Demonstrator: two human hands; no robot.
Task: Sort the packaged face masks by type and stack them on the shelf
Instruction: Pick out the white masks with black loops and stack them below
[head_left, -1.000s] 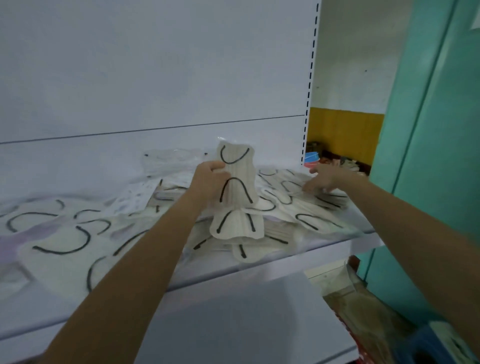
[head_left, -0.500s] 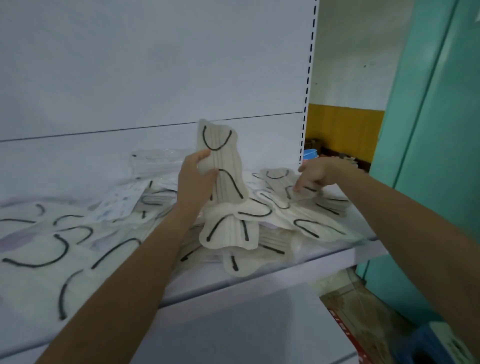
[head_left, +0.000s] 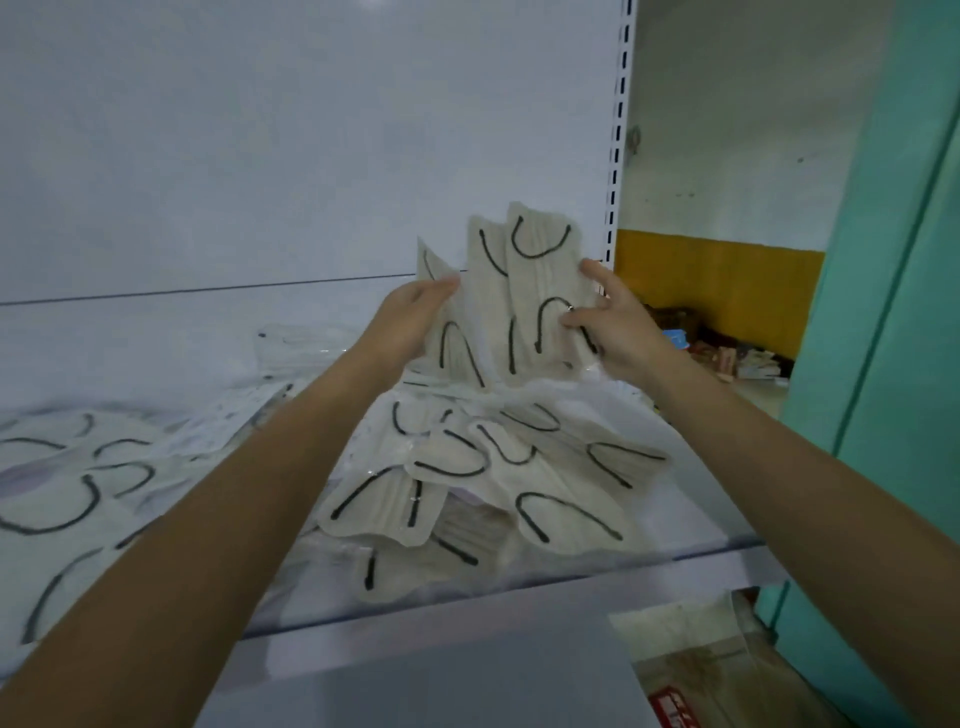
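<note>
Grip, left: my left grip (head_left: 410, 317) is curled round the left edge of the held masks (head_left: 519, 291), with the thumb across the front.
Grip, right: my right grip (head_left: 613, 322) pinches the right edge of the same bundle, thumb on the front and fingers behind.
Held masks: about three beige packets with black ear loops, fanned upright and held between both grips. They are above the loose pile (head_left: 519, 467) and off the shelf (head_left: 519, 587).
Change: a second ago the left grip held one packet alone while the right reached into the right end of the pile. The right has since come up to join it, and the bundle is now several packets thick.
Loose pile: more beige packets lie crisscrossed on the shelf, just below the bundle.
Left batch: other packets (head_left: 78, 493) lie flat further left on the shelf. They are too blurred for me to tell their type.
Meaning: I judge that one type is being gathered. The fan isn't squared or set down yet, and most of the pile is still unsorted.
</note>
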